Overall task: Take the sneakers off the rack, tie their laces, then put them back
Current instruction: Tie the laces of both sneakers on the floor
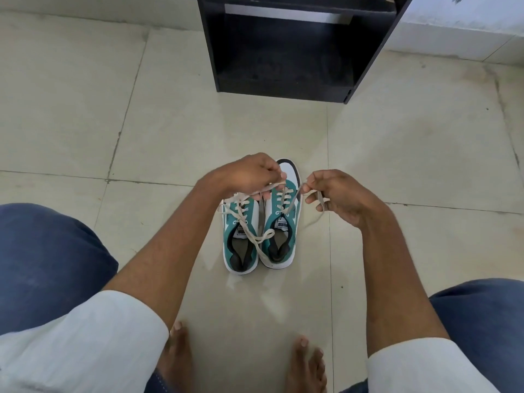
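Two teal-and-white sneakers stand side by side on the tiled floor, toes pointing away from me: the left sneaker (241, 245) and the right sneaker (280, 236). The left sneaker's white laces lie loose across both shoes. My left hand (249, 173) pinches one end of the right sneaker's lace (292, 204) above the toes. My right hand (337, 194) grips the other end, which dangles past my fingers. The lace is drawn taut between both hands.
A black open rack (297, 49) stands on the floor just beyond the sneakers, its shelves bare. My bare feet (306, 364) rest on the floor close to me, and my knees in blue jeans flank the view. A white wall base runs behind the rack.
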